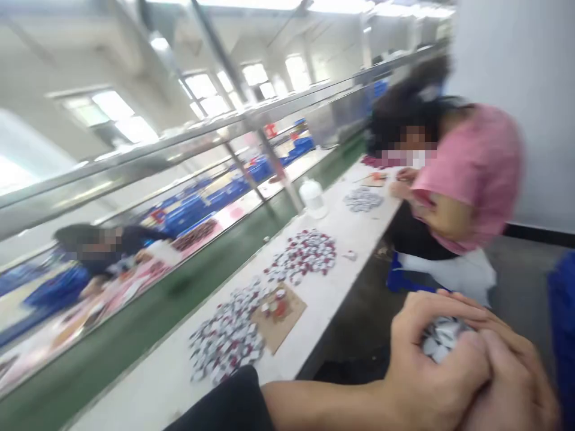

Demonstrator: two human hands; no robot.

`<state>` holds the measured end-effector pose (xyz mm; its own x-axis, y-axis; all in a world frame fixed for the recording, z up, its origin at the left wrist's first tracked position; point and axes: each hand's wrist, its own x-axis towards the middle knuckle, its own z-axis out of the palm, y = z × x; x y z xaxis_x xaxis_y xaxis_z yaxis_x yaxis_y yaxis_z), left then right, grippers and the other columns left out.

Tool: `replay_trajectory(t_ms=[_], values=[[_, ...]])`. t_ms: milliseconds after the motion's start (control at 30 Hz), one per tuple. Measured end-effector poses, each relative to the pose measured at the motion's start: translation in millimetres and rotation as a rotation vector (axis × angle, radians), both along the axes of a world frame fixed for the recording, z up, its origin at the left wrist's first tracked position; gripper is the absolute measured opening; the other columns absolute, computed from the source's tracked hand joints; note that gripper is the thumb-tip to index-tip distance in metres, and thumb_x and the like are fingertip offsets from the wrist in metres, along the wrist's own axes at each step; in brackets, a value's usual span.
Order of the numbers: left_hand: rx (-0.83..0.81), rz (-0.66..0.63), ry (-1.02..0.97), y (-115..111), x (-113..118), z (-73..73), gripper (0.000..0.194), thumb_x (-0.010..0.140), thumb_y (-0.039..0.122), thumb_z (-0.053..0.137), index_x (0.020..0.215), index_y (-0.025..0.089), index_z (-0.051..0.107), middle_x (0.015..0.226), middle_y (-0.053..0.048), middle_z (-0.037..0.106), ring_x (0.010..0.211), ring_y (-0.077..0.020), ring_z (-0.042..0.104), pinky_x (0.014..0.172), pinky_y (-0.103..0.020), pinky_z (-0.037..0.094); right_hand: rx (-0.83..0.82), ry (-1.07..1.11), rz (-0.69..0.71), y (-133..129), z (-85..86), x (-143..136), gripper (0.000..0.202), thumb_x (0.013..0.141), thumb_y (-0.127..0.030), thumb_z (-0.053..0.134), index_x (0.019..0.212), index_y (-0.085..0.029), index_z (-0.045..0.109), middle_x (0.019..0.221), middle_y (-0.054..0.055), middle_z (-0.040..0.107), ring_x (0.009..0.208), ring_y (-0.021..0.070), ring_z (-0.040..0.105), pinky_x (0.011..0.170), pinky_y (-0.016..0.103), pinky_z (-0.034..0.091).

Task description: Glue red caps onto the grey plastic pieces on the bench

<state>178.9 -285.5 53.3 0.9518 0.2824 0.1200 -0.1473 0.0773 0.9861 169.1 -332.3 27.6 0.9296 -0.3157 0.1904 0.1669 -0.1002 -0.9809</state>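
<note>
At the lower right, my left hand (426,371) and my right hand (516,365) are cupped tightly together. Between them sits a handful of small grey-and-white pieces (444,338), showing through the gap by the thumbs. Their exact kind is too blurred to tell. My left arm, in a black sleeve, reaches across the near table edge. On the white table lie a pile of similar pieces (227,335) and another pile with dark red parts (309,254). A brown board (287,320) beside them carries a few small red and white items.
A white bottle (313,199) stands on the table's far edge. Farther along, a person in a pink shirt (476,173) bends over a smaller pile (363,199). Across the green strip (193,281), another person works at a second bench. Blue material (563,323) is at the right.
</note>
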Motion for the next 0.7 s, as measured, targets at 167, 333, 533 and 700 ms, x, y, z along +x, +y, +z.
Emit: replay_trajectory(t_ms=[167,333,533,700], values=[[-0.068,0.546,0.076,163,-54,10.6,0.020,0.088,0.049,0.082,0.094,0.066,0.090,0.105,-0.003,0.090,0.112,-0.0429,0.086,0.113,-0.068,0.069,0.241,0.201,0.405,153,11.6,-18,0.019,0.101,-0.049,0.069,0.089,-0.050,0.084,0.118,0.006,0.088,0.121,0.0421,0.083,0.113,0.078,0.064],[-0.026,1.175,0.215,255,-142,-10.6,0.019,0.093,0.047,0.077,0.094,0.058,0.092,0.110,0.005,0.091,0.118,-0.0406,0.086,0.118,-0.063,0.068,0.313,0.352,0.962,284,-4.4,-89,0.018,0.102,-0.043,0.069,0.090,-0.038,0.082,0.111,0.009,0.086,0.114,0.0369,0.080,0.114,0.066,0.065],[-0.015,1.716,0.454,303,-240,-54.8,0.017,0.087,0.053,0.074,0.089,0.052,0.091,0.112,0.009,0.092,0.121,-0.0361,0.087,0.112,-0.051,0.071,0.214,0.579,1.400,357,-53.9,-195,0.018,0.103,-0.034,0.064,0.091,-0.030,0.075,0.102,0.009,0.083,0.101,0.0323,0.078,0.102,0.055,0.068],[-0.012,1.812,0.590,311,-282,-88.7,0.012,0.077,0.059,0.074,0.078,0.057,0.086,0.104,0.017,0.092,0.127,-0.0383,0.085,0.122,-0.056,0.063,-0.081,0.511,1.562,364,-82.3,-228,0.015,0.102,-0.023,0.065,0.094,-0.029,0.076,0.109,0.012,0.087,0.109,0.0339,0.083,0.108,0.058,0.070]])
